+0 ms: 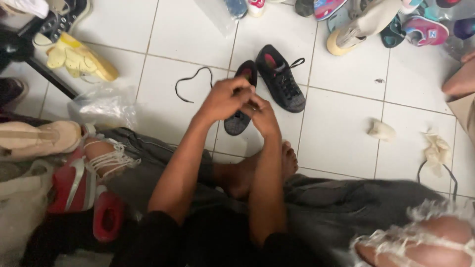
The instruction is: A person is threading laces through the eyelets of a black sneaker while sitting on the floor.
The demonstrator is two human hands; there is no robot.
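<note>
Both hands working at the throat of a small dark shoe on the white tile floor.

The left hand [225, 99] and right hand [262, 116] meet over the black sneaker [237, 121], fingers curled in, seemingly pinching something at its lacing; what exactly is hidden. Its laced mate [282, 79] lies just right and farther; a loose black lace [190, 81] lies left. The shoe looks light, soft-sided, best held by the sole or heel.

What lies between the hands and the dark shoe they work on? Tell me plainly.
Nothing visible does. The left hand and right hand are already on the dark shoe, held together over its top. The second dark shoe and the loose black lace lie apart on the tiled floor.
</note>
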